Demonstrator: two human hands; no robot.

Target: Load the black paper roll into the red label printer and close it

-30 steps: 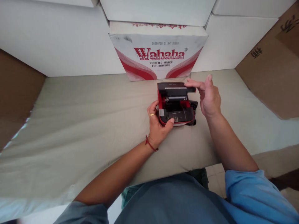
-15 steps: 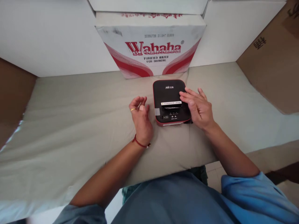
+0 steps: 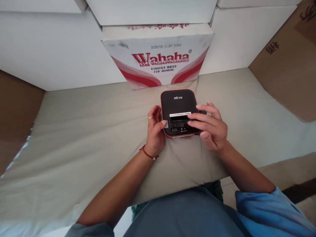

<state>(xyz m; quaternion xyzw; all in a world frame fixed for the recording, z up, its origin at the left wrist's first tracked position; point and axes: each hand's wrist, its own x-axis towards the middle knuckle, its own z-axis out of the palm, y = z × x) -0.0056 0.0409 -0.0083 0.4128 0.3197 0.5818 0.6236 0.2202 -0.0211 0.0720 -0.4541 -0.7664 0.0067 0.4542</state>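
Observation:
A black label printer (image 3: 179, 104) with a red rim lies on the cloth-covered table, a white label strip above its dark slot. My left hand (image 3: 155, 131) holds its left side, thumb on the top near a small grey patch and fingers curled along the edge. Over the right side reaches my right hand (image 3: 212, 126), fingers apart and stretched out. Two of its fingertips lie at the right end of the slot; whether they press on it I cannot tell. The printer's right edge is partly hidden behind this hand.
A white and red Wahaha water carton (image 3: 161, 62) stands just behind the printer, with white boxes (image 3: 66, 49) around it. Brown cardboard (image 3: 286, 65) rises at the right, and more brown cardboard (image 3: 18, 112) at the left. Beige cloth (image 3: 98, 131) covers the table.
My left hand has moved right, from beside the printer onto its left edge. My right hand's fingers have shifted down towards the slot. The camera view has tilted slightly.

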